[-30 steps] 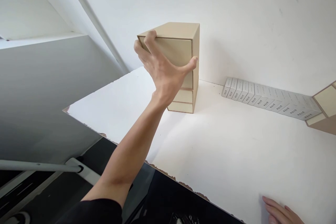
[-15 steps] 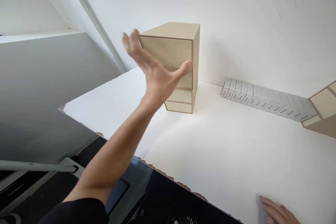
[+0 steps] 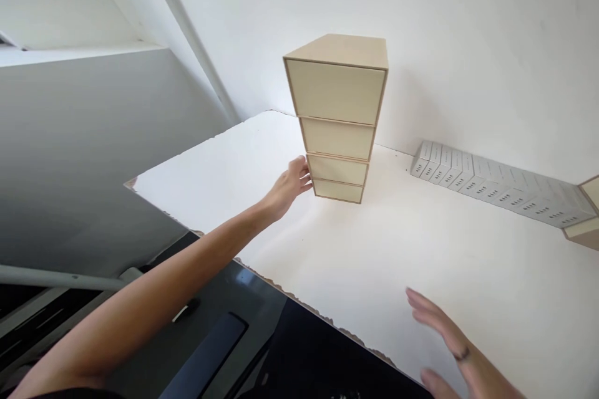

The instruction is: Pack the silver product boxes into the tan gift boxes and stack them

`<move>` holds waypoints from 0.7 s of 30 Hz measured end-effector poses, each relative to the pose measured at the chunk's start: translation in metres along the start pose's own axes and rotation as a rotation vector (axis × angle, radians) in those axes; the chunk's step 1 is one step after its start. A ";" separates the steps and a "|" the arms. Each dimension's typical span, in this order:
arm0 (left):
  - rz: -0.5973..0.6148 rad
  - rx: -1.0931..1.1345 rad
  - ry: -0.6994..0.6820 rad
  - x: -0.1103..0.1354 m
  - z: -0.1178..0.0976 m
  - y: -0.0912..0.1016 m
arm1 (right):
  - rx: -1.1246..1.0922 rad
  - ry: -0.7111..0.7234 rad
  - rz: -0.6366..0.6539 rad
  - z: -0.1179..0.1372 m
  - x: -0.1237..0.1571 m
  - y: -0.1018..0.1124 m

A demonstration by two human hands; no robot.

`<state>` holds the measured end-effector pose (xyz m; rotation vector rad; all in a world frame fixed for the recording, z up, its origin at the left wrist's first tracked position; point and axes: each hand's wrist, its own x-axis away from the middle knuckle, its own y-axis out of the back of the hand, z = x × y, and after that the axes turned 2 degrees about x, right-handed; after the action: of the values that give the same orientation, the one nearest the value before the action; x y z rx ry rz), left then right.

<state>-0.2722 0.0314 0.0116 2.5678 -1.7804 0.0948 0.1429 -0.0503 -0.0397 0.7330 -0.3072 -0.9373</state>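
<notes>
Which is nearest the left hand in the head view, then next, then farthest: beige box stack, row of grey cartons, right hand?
1. Beige box stack: touching the left hand at its base.
2. Right hand: lower right.
3. Row of grey cartons: far right, along the wall.

Bright, even daylight fills the scene, leaving the white worktop [image 3: 421, 243] nearly washed out. The stacked beige boxes [image 3: 337, 118] cast only a faint, soft shadow toward the wall. The right hand [image 3: 449, 336] is smeared by motion blur. Wide-lens distortion bends straight lines near the edges.
</notes>
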 end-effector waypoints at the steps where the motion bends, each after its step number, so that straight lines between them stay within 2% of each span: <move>1: 0.006 0.011 0.000 0.000 0.000 -0.002 | -0.058 -0.059 0.155 0.012 -0.026 0.003; 2: 0.003 0.015 -0.005 -0.001 0.002 -0.004 | -0.121 -0.120 0.303 0.020 -0.054 0.004; 3: 0.002 0.023 -0.007 -0.002 0.004 -0.005 | -0.193 -0.172 0.392 0.026 -0.084 0.002; 4: 0.001 0.031 -0.009 -0.004 0.007 -0.006 | -0.284 -0.183 0.393 0.030 -0.115 -0.003; 6: 0.002 0.045 -0.010 -0.006 0.013 -0.005 | -0.471 -0.136 0.251 0.033 -0.170 -0.023; 9: 0.025 0.050 -0.010 -0.006 0.019 -0.001 | -0.550 -0.022 0.172 0.034 -0.226 -0.060; 12: 0.066 0.046 -0.009 -0.006 0.020 0.005 | -0.587 0.056 0.158 0.037 -0.244 -0.081; 15: 0.097 0.052 -0.005 -0.011 0.022 0.012 | -0.608 0.075 0.161 0.040 -0.244 -0.085; 18: 0.095 0.069 0.007 -0.029 0.024 0.024 | -0.615 0.079 0.178 0.044 -0.249 -0.088; 21: 0.057 0.083 0.026 -0.059 0.024 0.042 | -0.620 0.083 0.192 0.051 -0.269 -0.101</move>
<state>-0.3311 0.0704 -0.0167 2.5579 -1.8793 0.2060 -0.1005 0.1094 -0.0548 0.1660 -0.0040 -0.7571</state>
